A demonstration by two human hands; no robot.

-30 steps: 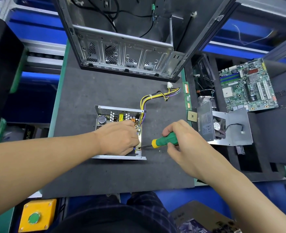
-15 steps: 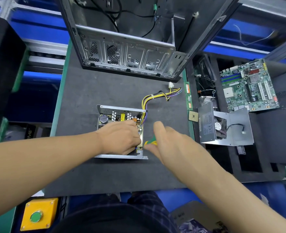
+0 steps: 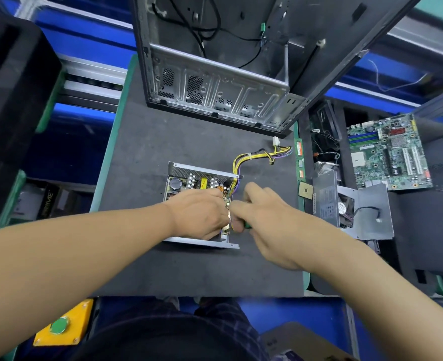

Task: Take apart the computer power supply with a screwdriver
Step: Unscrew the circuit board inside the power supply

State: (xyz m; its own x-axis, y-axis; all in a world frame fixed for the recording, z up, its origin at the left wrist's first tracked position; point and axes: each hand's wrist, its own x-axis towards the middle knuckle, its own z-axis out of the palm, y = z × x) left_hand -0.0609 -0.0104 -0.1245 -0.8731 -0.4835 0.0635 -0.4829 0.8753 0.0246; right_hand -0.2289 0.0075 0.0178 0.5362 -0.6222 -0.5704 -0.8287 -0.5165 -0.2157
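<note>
Fingers (image 3: 241, 205), right, blurred round screwdriver (image 3: 247, 225); left hand (image 3: 199, 214) covers power supply (image 3: 189, 170)

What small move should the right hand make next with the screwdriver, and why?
Probably turn the screwdriver to loosen a screw at the right wall of the power supply. The right hand grips it close to that wall, the left hand holds the power supply down, and the circuit board sits inside. The tip is hidden, so this is a guess.
</note>
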